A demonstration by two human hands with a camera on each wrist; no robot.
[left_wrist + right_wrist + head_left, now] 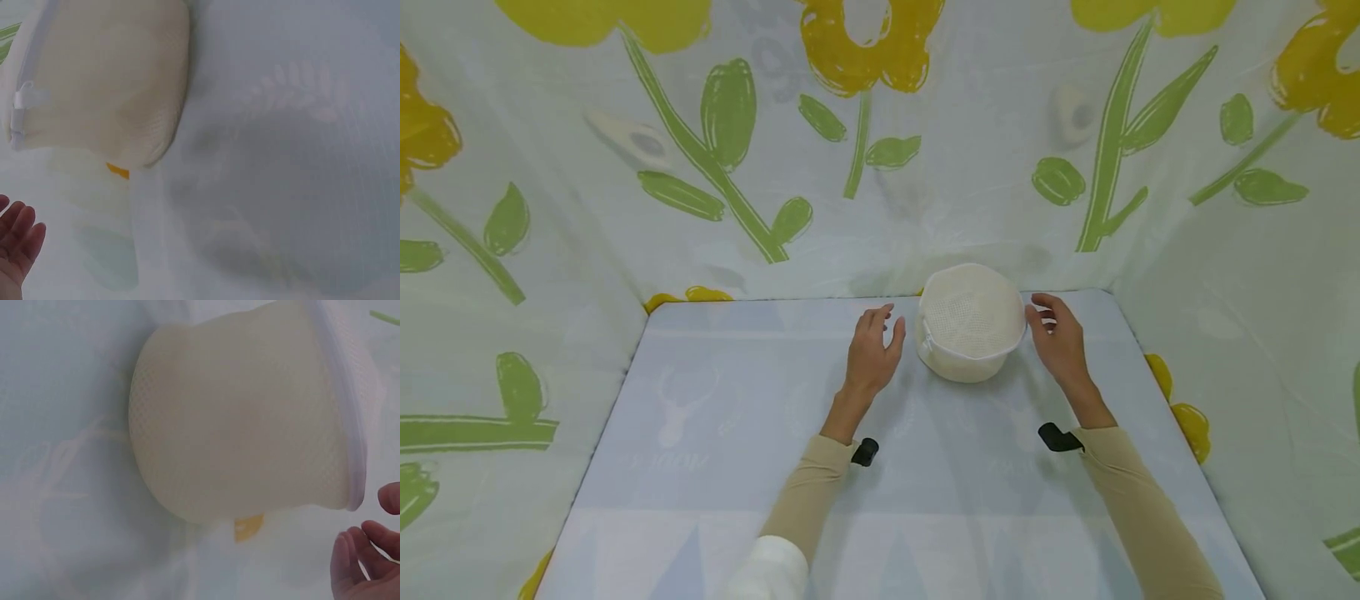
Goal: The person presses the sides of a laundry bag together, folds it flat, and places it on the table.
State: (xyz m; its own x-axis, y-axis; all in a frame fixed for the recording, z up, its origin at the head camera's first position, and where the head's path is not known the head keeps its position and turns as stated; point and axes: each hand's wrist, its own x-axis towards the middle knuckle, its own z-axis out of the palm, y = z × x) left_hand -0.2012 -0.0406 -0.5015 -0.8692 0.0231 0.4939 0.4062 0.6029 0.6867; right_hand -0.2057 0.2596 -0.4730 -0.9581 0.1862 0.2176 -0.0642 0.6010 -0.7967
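Observation:
A round cream mesh laundry bag stands near the table's back edge, its flat mesh top facing up and a pale zipper band around the rim. The zipper's pull shows in the left wrist view. Left of the bag is my left hand, fingers loosely bent, apart from it and holding nothing. On the other side my right hand has its thumb and fingers spread in a loose curve, fingertips right at the rim. In the right wrist view, space shows between the right fingers and the bag.
The table has a pale blue printed cover. A flower-printed curtain rises behind its back edge and along both sides. Black wrist mounts sit on both sleeves, the left one and the right one.

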